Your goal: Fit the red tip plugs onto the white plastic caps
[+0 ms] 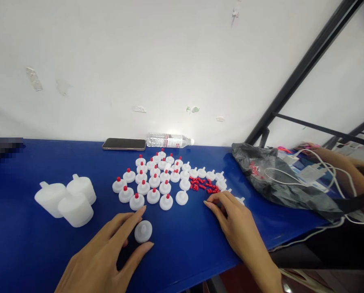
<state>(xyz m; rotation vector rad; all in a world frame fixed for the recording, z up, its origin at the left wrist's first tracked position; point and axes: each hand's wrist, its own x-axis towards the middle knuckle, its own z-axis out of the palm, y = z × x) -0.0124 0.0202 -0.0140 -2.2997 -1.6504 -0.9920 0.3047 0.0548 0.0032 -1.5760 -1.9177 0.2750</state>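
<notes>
My left hand (108,248) is at the front of the blue table, thumb and forefinger spread around a white nozzle cap (143,232) that has no red tip on it. The thumb lies close against the cap's near edge; I cannot tell if it touches. My right hand (232,215) is just in front of a scatter of small red tips (204,185), its thumb and forefinger closed together. Whatever may be between them is hidden. Between and beyond the hands stand many white nozzle caps with red tips (143,187). Several plain white caps (201,172) curve around the loose red tips.
Three white cylindrical pieces with spouts (76,209) stand at the left. A phone (123,144) and a clear plastic bottle (169,140) lie along the wall. On the right are a dark plastic bag (261,183), white cables (331,171) and another person's arm (337,162).
</notes>
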